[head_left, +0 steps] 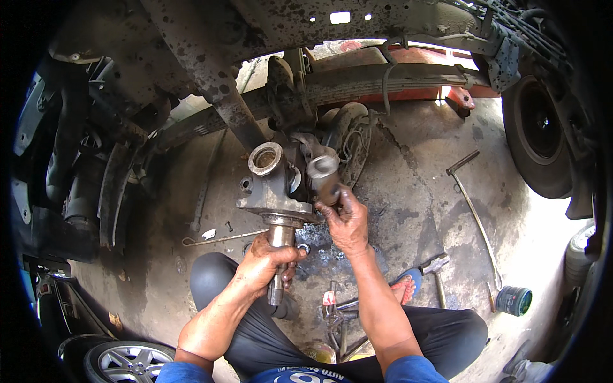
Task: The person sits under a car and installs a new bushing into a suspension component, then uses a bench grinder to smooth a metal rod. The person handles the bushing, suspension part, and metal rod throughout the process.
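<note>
A steering knuckle [268, 191] of dark greasy metal stands upright in front of me, its round bore facing up and its spindle pointing down toward me. My left hand [263, 260] is wrapped round the spindle below the flange. My right hand [348, 223] grips a short, hollow metal cylinder [324, 175] by its lower end, beside the knuckle's right side. The cylinder is blurred, so I cannot tell whether it touches the knuckle. Behind both is the vehicle's dark axle end [294, 105], partly hidden.
Overhead runs the vehicle frame [274, 22], with a leaf spring [408, 80] below. A hammer [439, 274], long bent bar [472, 214] and green-ended can [514, 300] lie at right. Several tools [341, 313] lie between my legs; a thin rod [223, 238] lies at left.
</note>
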`<state>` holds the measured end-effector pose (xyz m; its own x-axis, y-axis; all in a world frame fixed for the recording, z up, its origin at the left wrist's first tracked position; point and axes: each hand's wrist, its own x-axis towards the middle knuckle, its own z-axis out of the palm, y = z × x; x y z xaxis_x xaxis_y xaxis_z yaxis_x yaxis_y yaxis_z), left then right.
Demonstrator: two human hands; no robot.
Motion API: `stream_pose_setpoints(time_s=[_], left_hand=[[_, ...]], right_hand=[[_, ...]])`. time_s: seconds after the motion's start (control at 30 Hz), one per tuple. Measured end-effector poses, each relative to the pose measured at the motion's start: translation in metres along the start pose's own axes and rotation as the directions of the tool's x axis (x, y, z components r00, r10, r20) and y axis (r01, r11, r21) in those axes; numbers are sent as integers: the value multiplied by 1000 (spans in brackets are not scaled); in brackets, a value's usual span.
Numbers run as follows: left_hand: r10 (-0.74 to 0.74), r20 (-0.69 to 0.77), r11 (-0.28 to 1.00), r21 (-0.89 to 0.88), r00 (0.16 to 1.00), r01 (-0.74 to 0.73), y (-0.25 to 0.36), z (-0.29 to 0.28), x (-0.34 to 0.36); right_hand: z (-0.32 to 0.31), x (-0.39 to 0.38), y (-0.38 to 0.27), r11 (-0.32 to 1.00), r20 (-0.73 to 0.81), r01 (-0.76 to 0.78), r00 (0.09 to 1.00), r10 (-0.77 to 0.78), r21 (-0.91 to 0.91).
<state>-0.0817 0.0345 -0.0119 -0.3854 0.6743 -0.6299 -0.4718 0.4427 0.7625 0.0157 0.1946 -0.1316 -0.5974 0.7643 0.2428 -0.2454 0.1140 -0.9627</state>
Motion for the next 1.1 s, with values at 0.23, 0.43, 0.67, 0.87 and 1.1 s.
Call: stream_pose_setpoints(time_s=[0.23,0.43,0.67,0.87,1.1], left_hand=[[6,-10,1000,9,1000,-6,4,2,-2],[-37,-15,999,8,999,37,5,3,-3],[-61,-12,998,-12,998,61,5,4,-4],[-12,-27,1000,7,1000,12,5,7,-4],[-36,-58,999,24,998,37,4,9,-5]], right_hand=[[-2,-1,9,999,48,-16,999,14,28],[0,-4,12,1000,-32,1,999,-2,-24],[1,-1,15,999,41,-2,999,0,43],[-1,1,15,997,-11,63,998,-63,49],[-1,0,7,1000,27,-10,1000,9,24]])
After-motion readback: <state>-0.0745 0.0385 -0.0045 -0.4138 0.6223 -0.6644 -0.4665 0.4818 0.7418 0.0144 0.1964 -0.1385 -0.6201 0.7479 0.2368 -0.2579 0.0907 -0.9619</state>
